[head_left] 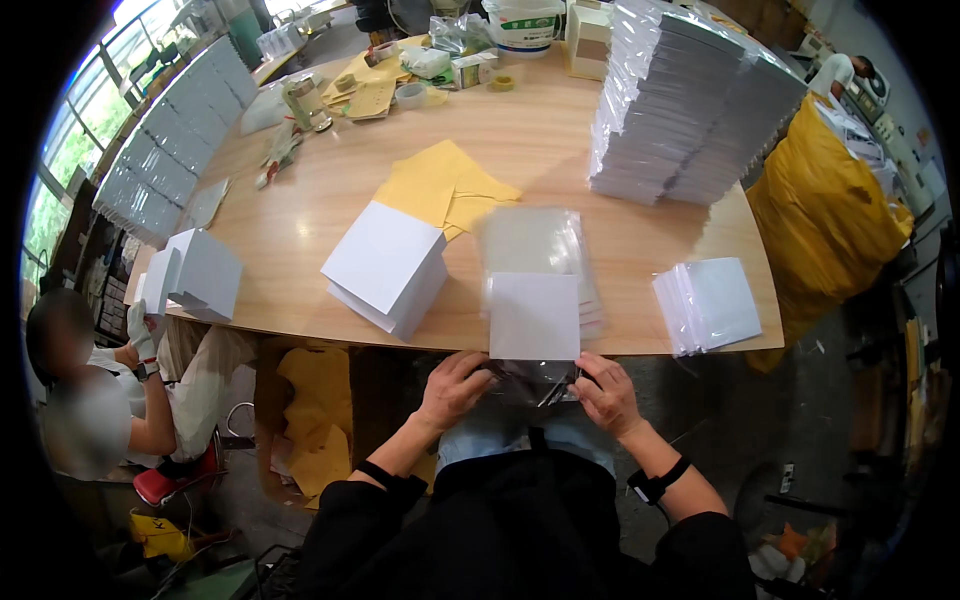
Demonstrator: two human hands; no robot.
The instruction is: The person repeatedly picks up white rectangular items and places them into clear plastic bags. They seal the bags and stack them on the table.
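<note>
At the table's front edge, a square white card (535, 312) lies in or on a clear plastic bag (535, 378), whose open end hangs over the edge toward me. My left hand (455, 390) pinches the bag's left corner, and my right hand (606, 394) pinches the right one. Just beyond the card is a pile of clear plastic bags (530, 235). To the left stands a stack of white cards (383, 250), its layers slightly turned against each other. A low stack of white cards in shiny clear bags (712, 302) sits to the right.
Behind the white stack lie yellow paper sheets (440, 180). A tall pile of wrapped white packs (680, 105) rises at the back right, beside a big yellow sack (830, 215). At the left sits a co-worker (110, 400) in white gloves. Under the table is a cardboard box (268, 420).
</note>
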